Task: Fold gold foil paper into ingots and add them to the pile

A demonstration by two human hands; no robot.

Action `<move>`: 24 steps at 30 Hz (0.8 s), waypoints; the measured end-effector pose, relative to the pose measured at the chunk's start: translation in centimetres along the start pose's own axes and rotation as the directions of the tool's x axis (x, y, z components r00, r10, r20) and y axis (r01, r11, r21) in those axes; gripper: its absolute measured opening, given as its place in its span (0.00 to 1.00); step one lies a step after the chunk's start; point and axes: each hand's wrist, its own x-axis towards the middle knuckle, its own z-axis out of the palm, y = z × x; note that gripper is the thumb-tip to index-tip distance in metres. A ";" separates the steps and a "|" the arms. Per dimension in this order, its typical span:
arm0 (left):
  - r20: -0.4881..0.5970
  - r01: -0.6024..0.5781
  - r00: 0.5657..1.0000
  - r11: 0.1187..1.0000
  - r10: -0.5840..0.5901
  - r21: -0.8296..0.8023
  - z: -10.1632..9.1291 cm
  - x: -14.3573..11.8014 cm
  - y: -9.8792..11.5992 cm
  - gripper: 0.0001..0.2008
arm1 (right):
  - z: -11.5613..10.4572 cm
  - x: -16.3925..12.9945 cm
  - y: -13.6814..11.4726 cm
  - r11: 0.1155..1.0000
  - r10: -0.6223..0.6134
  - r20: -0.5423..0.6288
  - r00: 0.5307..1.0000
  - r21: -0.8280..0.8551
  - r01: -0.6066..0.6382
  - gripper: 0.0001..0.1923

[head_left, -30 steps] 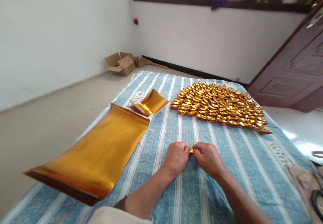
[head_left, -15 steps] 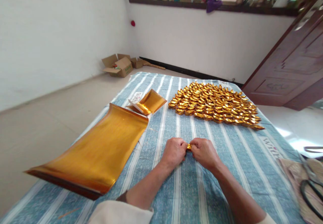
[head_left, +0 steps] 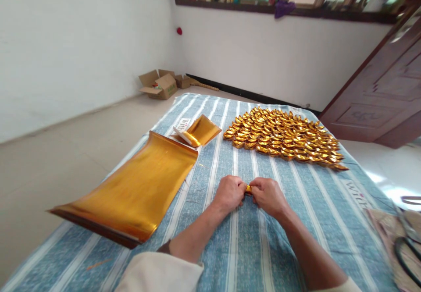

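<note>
Hands meet low at centre: left hand (head_left: pixel 229 193) and right hand (head_left: pixel 269 195) both pinch a small gold foil piece (head_left: pixel 248 190) between them; folded gold ingots (head_left: pixel 283 137) heaped at one o'clock; gold foil sheets (head_left: pixel 138 191) at nine o'clock on the striped cloth (head_left: pixel 315 222).

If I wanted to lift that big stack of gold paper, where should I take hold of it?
Probably at the near end of the gold paper stack, coming from below: that edge curls up off the striped cloth, leaving room for fingers underneath, while the middle lies flat.
</note>
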 end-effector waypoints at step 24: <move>0.052 0.023 0.998 0.998 -0.020 -0.054 -0.1 0.2 -0.1 0.13 | 0.1 -0.1 0.2 0.999 0.020 0.003 1.000 0.050 -0.020 0.14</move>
